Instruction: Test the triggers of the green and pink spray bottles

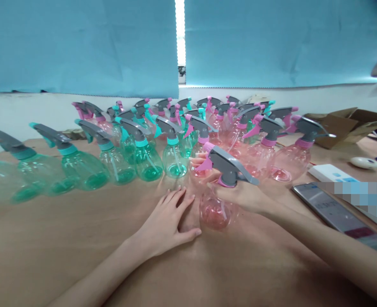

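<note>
A clear pink spray bottle with a grey and pink trigger head stands upright at the front middle of the table. My right hand is closed around its neck, just below the trigger head. The fingertips show to the left, beyond the trigger, and the head hides part of the hand. My left hand lies on the table left of this bottle, fingers apart and holding nothing. Beyond its fingertips stands a green spray bottle in a row of several green ones. Another pink spray bottle stands to the right.
Behind the front row, several more pink and green bottles crowd toward the wall. On the right lie a smartphone, a white box and a white computer mouse. An open cardboard box sits at the back right. Blue blinds hang behind.
</note>
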{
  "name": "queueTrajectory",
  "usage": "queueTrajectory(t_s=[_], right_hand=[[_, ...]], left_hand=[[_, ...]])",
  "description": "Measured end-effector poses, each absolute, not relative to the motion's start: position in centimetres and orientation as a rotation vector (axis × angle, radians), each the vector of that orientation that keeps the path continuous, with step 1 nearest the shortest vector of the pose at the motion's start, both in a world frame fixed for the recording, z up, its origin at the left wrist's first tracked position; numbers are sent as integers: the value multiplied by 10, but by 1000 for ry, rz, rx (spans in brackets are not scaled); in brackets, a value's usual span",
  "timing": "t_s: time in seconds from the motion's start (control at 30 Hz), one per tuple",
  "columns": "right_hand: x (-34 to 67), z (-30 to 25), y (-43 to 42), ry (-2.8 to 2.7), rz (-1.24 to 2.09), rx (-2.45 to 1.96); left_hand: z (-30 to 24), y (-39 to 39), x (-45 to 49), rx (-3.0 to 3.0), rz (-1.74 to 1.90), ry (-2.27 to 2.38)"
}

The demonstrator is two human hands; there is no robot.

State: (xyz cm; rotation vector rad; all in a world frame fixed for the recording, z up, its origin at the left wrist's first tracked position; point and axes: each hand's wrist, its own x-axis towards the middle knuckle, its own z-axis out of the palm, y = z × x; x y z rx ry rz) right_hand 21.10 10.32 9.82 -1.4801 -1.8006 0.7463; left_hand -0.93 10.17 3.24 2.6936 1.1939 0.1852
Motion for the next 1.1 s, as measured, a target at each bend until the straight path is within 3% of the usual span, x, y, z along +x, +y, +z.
queueTrajectory(t_s=[1.1], right_hand=[[212, 107, 101, -1824, 751, -1362]], left_hand=[[34, 102, -9, 2687, 188, 1180]])
